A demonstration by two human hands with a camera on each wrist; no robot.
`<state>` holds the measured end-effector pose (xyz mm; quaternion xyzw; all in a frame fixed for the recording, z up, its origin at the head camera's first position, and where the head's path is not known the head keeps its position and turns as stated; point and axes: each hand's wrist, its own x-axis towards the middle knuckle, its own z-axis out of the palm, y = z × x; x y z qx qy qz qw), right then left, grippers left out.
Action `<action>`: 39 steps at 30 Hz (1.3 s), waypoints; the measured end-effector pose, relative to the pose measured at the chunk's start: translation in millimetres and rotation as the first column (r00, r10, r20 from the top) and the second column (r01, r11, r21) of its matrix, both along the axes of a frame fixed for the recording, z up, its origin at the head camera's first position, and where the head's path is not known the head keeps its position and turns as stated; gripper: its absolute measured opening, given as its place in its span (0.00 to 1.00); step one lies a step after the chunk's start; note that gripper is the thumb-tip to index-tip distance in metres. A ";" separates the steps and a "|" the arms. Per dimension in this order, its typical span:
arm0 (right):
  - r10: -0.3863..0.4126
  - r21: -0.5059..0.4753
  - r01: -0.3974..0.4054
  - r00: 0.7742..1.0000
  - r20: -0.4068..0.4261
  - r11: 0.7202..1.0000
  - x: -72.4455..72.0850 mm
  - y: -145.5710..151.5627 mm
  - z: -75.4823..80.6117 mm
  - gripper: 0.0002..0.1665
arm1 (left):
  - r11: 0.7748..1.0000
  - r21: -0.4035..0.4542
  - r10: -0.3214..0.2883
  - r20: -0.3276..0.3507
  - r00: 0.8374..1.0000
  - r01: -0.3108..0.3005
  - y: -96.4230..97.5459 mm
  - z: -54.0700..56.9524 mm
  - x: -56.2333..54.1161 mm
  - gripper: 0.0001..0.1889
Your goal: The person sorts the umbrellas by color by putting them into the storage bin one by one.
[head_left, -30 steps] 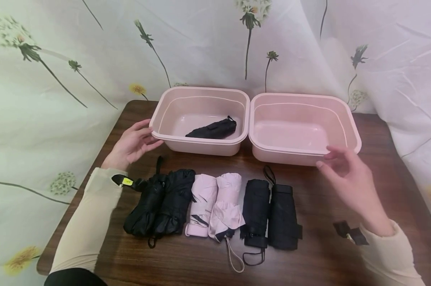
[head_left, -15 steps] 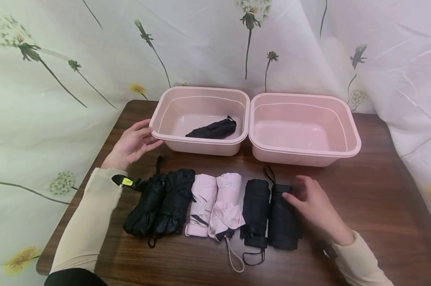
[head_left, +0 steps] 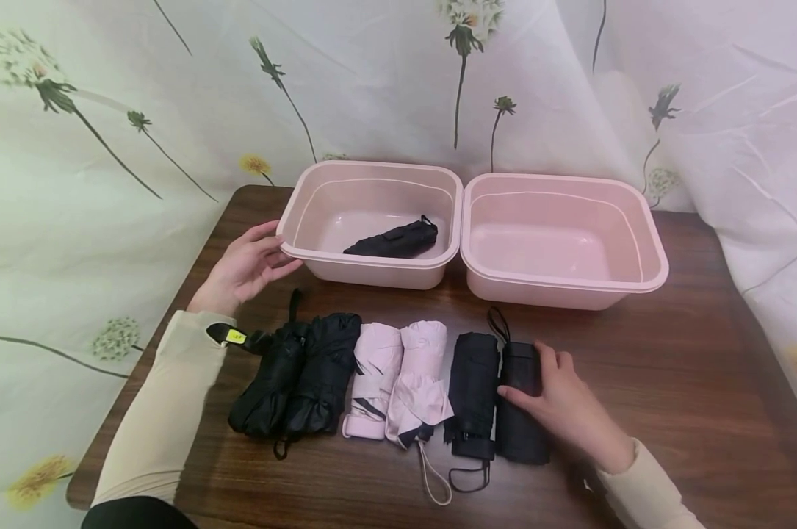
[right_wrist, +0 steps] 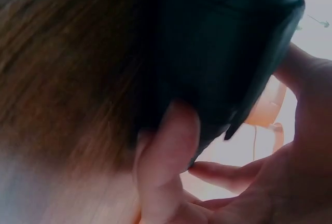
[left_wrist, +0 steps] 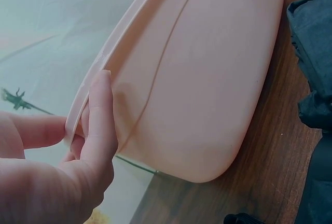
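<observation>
Grasp step, I'd judge: right hand [head_left: 573, 411] fingers clamped round rightmost black folded fabric umbrella [head_left: 521, 433] on brown wood-grain table [head_left: 695, 353], left hand [head_left: 244, 270] pinching left pale-pink plastic tub [head_left: 378, 273] by its rim; next calls for straight lift.

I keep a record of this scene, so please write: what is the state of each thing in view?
Left tub: upright, folded black umbrella inside
Right tub: upright, uncovered
Two bulky black umbrellas: folded, lying
Two pink umbrellas: folded, lying
Inner slim black umbrella: folded, lying
Rightmost black umbrella: folded, held
Left grip: holding left tub
Right grip: around rightmost black umbrella
</observation>
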<state>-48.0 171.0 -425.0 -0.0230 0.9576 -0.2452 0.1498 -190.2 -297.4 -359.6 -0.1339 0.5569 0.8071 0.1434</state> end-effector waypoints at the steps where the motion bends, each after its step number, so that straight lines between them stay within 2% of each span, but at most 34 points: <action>1: 0.002 0.003 -0.002 1.000 0.005 1.000 0.5 -0.7 0.0 0.66 | 1.000 -0.001 -0.001 0.000 1.000 0.001 0.1 0.3 0.0 0.30; 13: 0.018 0.036 -0.019 0.999 0.030 0.999 2.1 -1.8 1.3 0.68 | 1.000 -0.007 0.001 0.000 1.000 -0.001 1.3 2.1 -0.4 0.31; 23: 0.028 0.071 -0.032 0.998 0.048 0.997 1.7 0.5 1.4 0.63 | 1.000 -0.006 0.003 0.002 1.000 -0.003 0.1 1.0 -0.6 0.31; 32: 0.063 0.120 -0.062 0.998 -0.003 0.991 6.1 -7.7 4.8 0.68 | 1.000 0.012 -0.001 0.001 1.000 0.001 0.8 -0.2 -0.6 0.29; 39: 0.064 0.176 -0.063 0.998 0.001 0.982 7.4 -8.8 4.5 0.72 | 1.000 0.010 0.000 0.002 1.000 0.000 0.3 -1.4 -0.9 0.29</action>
